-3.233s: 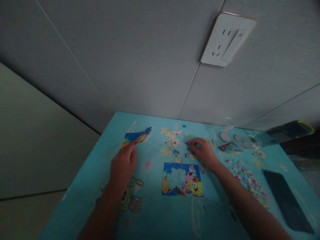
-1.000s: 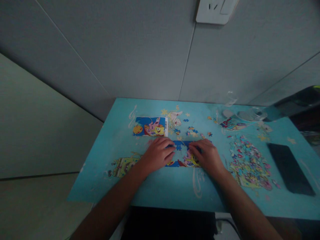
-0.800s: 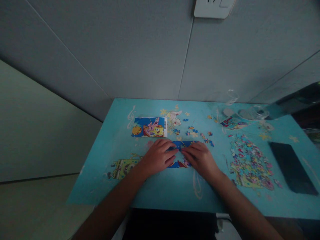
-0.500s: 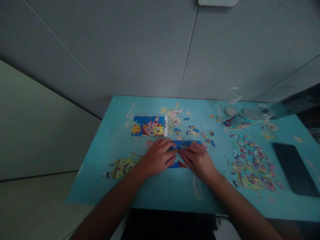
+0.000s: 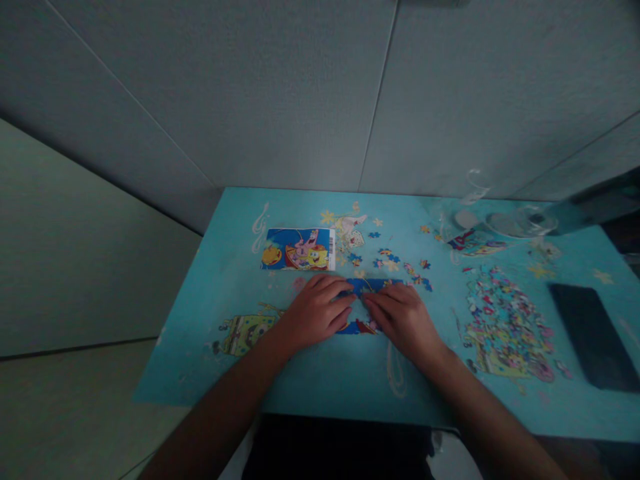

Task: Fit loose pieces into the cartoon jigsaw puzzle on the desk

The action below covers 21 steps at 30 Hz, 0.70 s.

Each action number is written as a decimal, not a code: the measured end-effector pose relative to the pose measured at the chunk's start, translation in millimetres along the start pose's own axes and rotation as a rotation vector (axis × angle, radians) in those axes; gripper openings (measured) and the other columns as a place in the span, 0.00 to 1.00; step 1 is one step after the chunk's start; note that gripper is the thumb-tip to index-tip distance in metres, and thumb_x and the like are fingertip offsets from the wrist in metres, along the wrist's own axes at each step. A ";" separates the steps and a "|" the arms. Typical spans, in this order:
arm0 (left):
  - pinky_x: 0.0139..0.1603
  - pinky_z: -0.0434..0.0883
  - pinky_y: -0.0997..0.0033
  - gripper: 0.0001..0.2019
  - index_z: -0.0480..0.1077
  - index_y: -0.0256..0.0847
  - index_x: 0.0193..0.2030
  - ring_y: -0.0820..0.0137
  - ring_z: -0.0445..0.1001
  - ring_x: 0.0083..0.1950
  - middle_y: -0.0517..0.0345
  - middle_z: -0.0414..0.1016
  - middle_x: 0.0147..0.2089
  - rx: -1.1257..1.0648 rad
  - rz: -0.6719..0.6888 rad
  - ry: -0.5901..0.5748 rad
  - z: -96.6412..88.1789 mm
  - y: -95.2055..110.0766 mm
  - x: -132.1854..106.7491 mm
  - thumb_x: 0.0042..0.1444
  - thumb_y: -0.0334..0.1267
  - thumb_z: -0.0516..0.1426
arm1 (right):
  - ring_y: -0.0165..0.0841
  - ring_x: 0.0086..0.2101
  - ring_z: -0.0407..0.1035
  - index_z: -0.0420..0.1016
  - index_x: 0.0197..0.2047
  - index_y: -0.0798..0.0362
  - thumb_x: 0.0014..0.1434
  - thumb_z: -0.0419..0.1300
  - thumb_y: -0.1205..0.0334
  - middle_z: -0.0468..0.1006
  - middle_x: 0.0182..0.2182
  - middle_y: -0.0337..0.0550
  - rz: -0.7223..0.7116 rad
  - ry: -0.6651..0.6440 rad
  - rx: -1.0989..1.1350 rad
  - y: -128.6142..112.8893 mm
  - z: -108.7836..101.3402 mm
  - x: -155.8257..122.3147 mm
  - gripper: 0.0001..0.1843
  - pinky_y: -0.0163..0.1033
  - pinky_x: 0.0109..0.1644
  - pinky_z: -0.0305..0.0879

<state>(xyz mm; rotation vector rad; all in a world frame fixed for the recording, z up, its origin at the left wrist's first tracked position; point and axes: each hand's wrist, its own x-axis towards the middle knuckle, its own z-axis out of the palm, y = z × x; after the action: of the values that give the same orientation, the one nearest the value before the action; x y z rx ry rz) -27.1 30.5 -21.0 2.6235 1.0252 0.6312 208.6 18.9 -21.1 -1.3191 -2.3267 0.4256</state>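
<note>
A partly joined jigsaw puzzle (image 5: 359,327), blue with bits of red and yellow, lies on the table between my hands, with bare table showing in its middle. My left hand (image 5: 320,312) rests over its left side, fingers bent and slightly apart, apparently holding nothing. At the upper middle of the puzzle, my right hand (image 5: 400,315) has its fingertips pressed together; whatever is in them is hidden. Behind my left hand lies the picture card (image 5: 299,249) with cartoon figures and a barcode strip. Several loose puzzle pieces (image 5: 387,257) are scattered beyond the puzzle.
On the right, a large heap of mixed puzzle pieces (image 5: 507,327) lies beside a dark flat phone-like slab (image 5: 594,337). A clear plastic bag (image 5: 477,245) with printed colours and a clear container (image 5: 530,223) stand at the back right. A grey wall (image 5: 290,100) borders the table's (image 5: 200,387) far edge.
My right fingertips have drawn slightly right, away from my left fingers, so a gap shows between the hands. The left hand stays nearly in place. The view has shifted a little.
</note>
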 end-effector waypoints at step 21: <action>0.58 0.69 0.52 0.10 0.74 0.41 0.51 0.60 0.71 0.56 0.51 0.76 0.51 0.074 -0.160 0.157 1.5 -17.5 -5.0 0.66 0.32 0.56 | 0.39 0.36 0.71 0.82 0.44 0.50 0.70 0.54 0.57 0.79 0.34 0.46 0.108 0.053 0.004 7.2 -4.5 0.8 0.15 0.45 0.44 0.65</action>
<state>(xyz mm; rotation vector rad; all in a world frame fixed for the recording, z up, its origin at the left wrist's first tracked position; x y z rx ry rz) -39.8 39.6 -30.5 2.5524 1.3125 0.7845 215.8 23.5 -20.4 -1.4415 -2.2172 0.4232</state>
